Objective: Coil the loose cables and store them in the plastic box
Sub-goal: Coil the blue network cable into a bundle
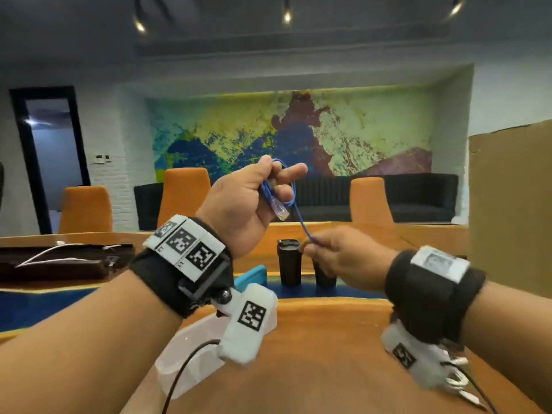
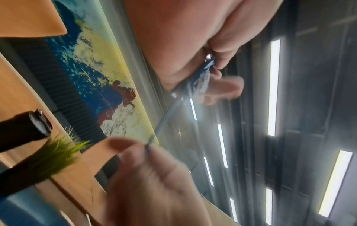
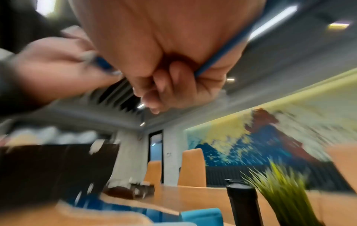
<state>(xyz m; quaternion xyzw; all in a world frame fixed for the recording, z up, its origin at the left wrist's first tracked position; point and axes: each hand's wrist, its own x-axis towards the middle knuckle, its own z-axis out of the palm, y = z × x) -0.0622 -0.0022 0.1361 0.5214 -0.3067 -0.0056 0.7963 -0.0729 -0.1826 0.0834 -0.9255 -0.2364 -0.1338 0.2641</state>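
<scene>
Hands raised above the surface (image 1: 328, 339), left hand (image 1: 239, 207) gripping coiled blue ethernet cable (image 1: 294, 192), right hand (image 1: 343, 255) pinching its loose strand.

Across my wooden table (image 1: 328, 339) I see orange chairs (image 1: 185, 195), a dark sofa (image 1: 418, 195) beneath a colourful mural (image 1: 298, 130), a doorway (image 1: 50, 156) left, and ceiling spotlights (image 1: 287, 16).

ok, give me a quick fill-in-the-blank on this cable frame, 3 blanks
1. The cable being coiled is ____ in colour.
2. The loops and the clear plug are held in the ____ hand.
3. The right hand pinches the cable ____ the left hand, with a straight run between them.

Missing words: blue; left; below
</scene>
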